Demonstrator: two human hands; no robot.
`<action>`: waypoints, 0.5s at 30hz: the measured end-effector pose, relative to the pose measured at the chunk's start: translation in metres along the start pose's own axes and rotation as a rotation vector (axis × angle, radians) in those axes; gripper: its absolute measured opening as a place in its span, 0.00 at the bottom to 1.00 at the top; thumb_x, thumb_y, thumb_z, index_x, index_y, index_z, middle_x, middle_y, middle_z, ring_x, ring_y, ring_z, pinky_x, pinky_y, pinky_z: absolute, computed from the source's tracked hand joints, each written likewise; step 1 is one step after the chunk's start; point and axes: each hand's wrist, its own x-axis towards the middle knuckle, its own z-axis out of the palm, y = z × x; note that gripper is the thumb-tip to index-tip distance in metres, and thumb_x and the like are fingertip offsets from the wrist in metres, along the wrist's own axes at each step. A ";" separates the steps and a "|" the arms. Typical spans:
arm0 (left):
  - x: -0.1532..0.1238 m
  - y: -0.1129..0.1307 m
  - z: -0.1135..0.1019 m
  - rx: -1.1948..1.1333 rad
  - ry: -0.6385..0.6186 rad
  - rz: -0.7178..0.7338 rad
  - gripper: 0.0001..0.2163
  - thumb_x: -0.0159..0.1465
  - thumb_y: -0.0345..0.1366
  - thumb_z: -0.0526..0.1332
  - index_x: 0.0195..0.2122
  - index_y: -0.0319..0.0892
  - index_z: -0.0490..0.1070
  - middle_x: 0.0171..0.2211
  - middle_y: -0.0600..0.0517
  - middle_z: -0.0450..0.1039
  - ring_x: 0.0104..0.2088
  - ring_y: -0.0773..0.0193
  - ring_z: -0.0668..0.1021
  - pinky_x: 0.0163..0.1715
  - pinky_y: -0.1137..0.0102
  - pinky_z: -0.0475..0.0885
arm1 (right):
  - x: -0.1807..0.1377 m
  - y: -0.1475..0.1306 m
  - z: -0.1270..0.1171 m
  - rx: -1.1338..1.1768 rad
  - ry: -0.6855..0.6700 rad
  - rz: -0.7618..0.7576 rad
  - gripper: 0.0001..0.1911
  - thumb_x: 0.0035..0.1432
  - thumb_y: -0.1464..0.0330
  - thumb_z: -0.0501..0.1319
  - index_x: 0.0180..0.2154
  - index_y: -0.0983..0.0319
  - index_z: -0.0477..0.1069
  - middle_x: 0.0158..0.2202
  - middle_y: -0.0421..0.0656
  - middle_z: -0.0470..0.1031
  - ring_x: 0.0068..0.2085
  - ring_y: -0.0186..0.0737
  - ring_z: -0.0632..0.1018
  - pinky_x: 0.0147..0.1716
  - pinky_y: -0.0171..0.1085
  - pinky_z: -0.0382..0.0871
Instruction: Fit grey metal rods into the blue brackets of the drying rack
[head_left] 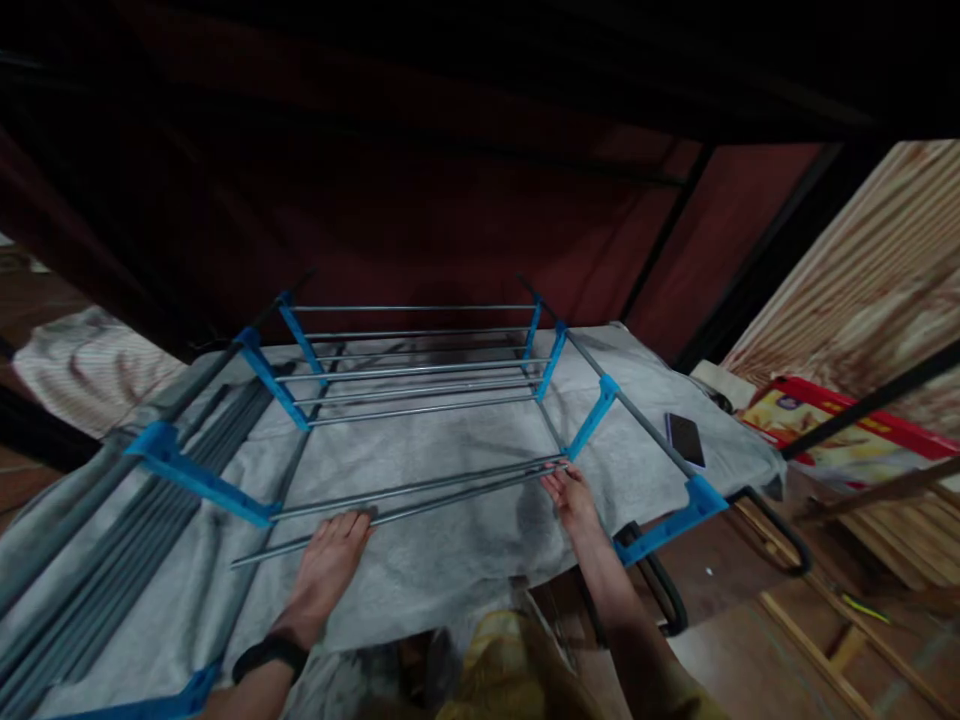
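Note:
My left hand (336, 552) is closed over a loose grey metal tube (457, 498), near its left part. My right hand (571, 492) pinches the tube's right end, close to the lower end of a blue plastic bracket (590, 422). The tube lies slanted, its left end sticking out past my left hand. Just behind it, a fitted crossbar (420, 490) runs between that bracket and the left blue bracket (206, 482). Both brackets belong to a rack frame lying on its side, where several more crossbars (420, 370) join the farther brackets.
A grey cloth (420, 590) covers the surface under the rack. Several spare tubes (150, 530) lie at the left. A phone (685, 440) rests at the right, with a red and yellow box (847, 425) beyond. Black looped feet (772, 530) jut out over the front right edge.

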 end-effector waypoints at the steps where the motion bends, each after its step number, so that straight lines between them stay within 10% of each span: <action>1: 0.000 -0.001 0.000 0.002 0.003 0.005 0.17 0.71 0.36 0.47 0.45 0.42 0.76 0.39 0.44 0.79 0.42 0.52 0.79 0.46 0.57 0.72 | 0.000 0.000 0.001 0.009 -0.001 -0.005 0.17 0.44 0.68 0.74 0.34 0.57 0.69 0.31 0.37 0.80 0.32 0.35 0.81 0.33 0.34 0.79; 15: -0.008 -0.008 0.009 -0.031 0.067 0.007 0.15 0.69 0.35 0.49 0.46 0.43 0.76 0.43 0.43 0.81 0.46 0.51 0.81 0.51 0.56 0.73 | 0.000 -0.011 0.001 0.065 0.038 -0.018 0.21 0.42 0.63 0.78 0.28 0.57 0.66 0.24 0.33 0.76 0.26 0.31 0.78 0.33 0.33 0.80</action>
